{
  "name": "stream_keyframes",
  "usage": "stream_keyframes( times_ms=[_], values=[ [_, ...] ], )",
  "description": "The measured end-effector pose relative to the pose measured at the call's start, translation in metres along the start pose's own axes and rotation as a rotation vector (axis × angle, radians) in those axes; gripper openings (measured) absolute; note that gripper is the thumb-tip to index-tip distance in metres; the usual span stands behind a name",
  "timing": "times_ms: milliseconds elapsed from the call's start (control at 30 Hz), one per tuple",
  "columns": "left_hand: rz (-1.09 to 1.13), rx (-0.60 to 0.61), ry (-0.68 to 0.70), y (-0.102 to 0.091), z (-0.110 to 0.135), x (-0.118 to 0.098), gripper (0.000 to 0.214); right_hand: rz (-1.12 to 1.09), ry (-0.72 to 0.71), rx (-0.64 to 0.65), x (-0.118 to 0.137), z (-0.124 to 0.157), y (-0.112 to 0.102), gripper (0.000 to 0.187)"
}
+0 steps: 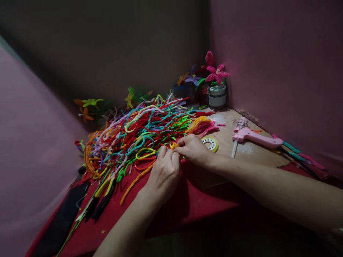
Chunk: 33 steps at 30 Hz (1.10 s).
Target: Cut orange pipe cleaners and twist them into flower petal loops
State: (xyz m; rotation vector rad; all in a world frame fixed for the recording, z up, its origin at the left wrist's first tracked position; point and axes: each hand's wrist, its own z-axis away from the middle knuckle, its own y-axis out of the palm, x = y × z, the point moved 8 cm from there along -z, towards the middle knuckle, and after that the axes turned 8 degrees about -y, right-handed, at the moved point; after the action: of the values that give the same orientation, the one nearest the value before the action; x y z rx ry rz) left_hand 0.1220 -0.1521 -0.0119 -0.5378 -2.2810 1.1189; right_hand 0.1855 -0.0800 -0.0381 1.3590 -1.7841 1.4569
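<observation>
My left hand (166,169) and my right hand (195,149) meet at the table's front, both with fingers pinched on an orange pipe cleaner (174,145). Its fuzzy tip pokes up between them; the rest of it is hidden by my fingers. Another length of orange pipe cleaner (136,182) runs out from beside my left hand over the red cloth; whether it joins the held part I cannot tell. Left of my hands lie scissors (145,154) with yellow and red handle loops. Just behind my right wrist is a yellow-rimmed tape roll (214,144).
A tangled heap of coloured pipe cleaners (144,125) fills the middle. Yellow-black pliers (103,196) and a black flat object (63,217) lie left. A pink glue gun (257,137) rests on a brown board (227,123) at right. Behind stands a potted pink flower (217,74).
</observation>
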Motion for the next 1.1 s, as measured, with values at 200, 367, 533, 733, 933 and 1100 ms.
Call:
stream_keyframes(
  times_ms=[200, 367, 533, 733, 933, 1100],
  values=[
    [0.038, 0.004, 0.017, 0.004, 0.000, -0.004, 0.022, -0.210, 0.169, 0.041, -0.015, 0.001, 0.007, 0.016],
    [0.411, -0.038, -0.136, -0.007, -0.006, 0.025, 0.007, -0.497, 0.227, 0.018, -0.021, 0.001, 0.011, 0.013],
    [0.926, 0.142, -0.613, 0.010, 0.000, 0.076, 0.040, -0.665, 0.234, -0.011, -0.021, 0.001, 0.012, 0.019],
    [1.433, 0.471, -0.861, 0.037, 0.012, 0.069, 0.036, -0.730, 0.218, -0.045, -0.019, 0.000, 0.008, 0.018],
    [1.431, 0.239, -0.847, 0.027, 0.010, 0.071, 0.013, -0.649, 0.169, -0.057, -0.012, 0.000, 0.004, 0.020],
    [0.958, 0.062, -0.578, 0.005, 0.002, 0.056, 0.006, -0.601, 0.148, -0.047, -0.011, 0.001, 0.005, 0.015]
  ],
)
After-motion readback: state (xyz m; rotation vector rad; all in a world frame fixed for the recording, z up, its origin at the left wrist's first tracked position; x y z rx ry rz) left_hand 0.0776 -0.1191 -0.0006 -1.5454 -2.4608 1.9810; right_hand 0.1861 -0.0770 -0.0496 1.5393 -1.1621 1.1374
